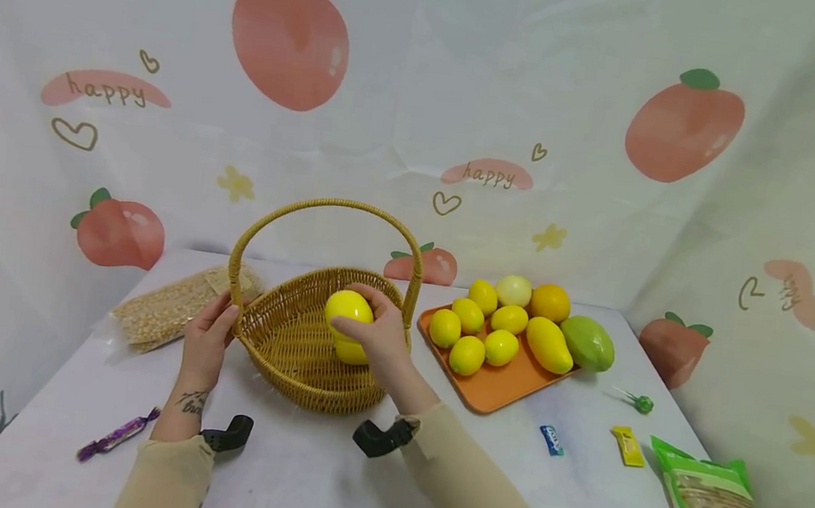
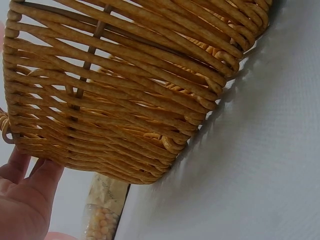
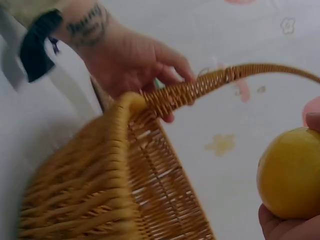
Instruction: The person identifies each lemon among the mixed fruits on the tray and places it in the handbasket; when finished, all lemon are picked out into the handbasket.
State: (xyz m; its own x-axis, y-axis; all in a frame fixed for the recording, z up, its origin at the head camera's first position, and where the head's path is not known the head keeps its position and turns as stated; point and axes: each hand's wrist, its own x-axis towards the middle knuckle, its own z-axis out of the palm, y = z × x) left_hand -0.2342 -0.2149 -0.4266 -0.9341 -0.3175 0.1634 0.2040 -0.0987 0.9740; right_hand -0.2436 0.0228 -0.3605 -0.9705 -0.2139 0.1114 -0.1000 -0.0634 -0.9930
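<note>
Your right hand (image 1: pixel 379 336) holds a round yellow lemon (image 1: pixel 349 314) just above the inside of the woven basket (image 1: pixel 292 341). The basket is tan, with a tall looped handle, and it sits upright on the white table. Your left hand (image 1: pixel 207 340) grips its rim where the handle starts.

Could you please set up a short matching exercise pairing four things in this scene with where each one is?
Things:
1. lemon
2. green mango
3. purple candy
4. left hand

Places:
A. on the table near the left edge
B. on the basket where the handle meets the rim
C. on the right end of the orange tray
D. in the right hand, over the basket

Pairs: 1-D, 2-C, 3-A, 4-B
</note>
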